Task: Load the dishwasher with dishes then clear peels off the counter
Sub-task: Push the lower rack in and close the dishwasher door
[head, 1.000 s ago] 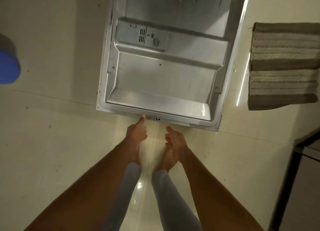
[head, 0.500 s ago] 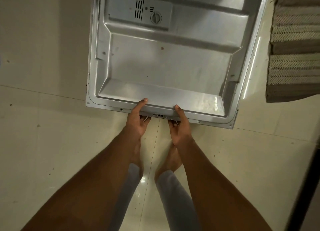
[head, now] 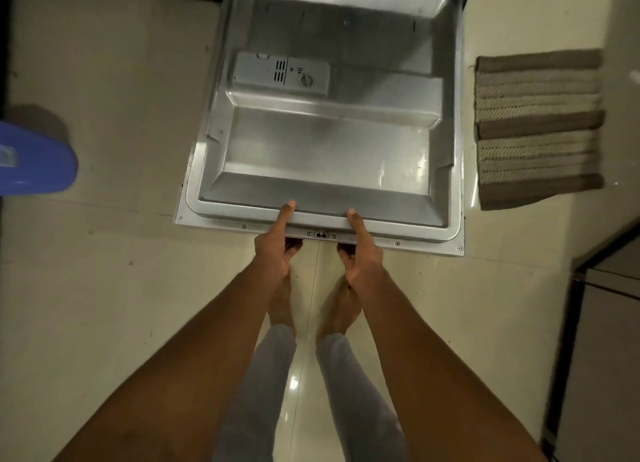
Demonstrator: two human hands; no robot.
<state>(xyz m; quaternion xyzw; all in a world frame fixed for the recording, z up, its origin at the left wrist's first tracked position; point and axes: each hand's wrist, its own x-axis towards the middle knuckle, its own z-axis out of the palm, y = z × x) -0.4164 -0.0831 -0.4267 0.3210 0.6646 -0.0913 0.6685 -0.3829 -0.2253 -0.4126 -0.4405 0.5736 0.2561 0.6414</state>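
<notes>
The steel dishwasher door [head: 325, 156] lies folded down in front of me, its inner face up, with the grey detergent compartment [head: 282, 75] on it. My left hand [head: 275, 245] grips the door's near edge left of the latch [head: 321, 234], thumb on top and fingers curled under. My right hand [head: 360, 250] holds the same edge right of the latch in the same way. No dishes or peels are in view.
A striped brown and beige floor mat [head: 538, 125] lies right of the door. A blue plastic object [head: 34, 160] sits at the left edge. A dark-framed cabinet [head: 599, 340] stands at the lower right. My bare feet are on the cream tiles beneath the door edge.
Both hands reached from just short of the door to its near edge and took hold of it. The view has since shifted, showing more of the door's far end.
</notes>
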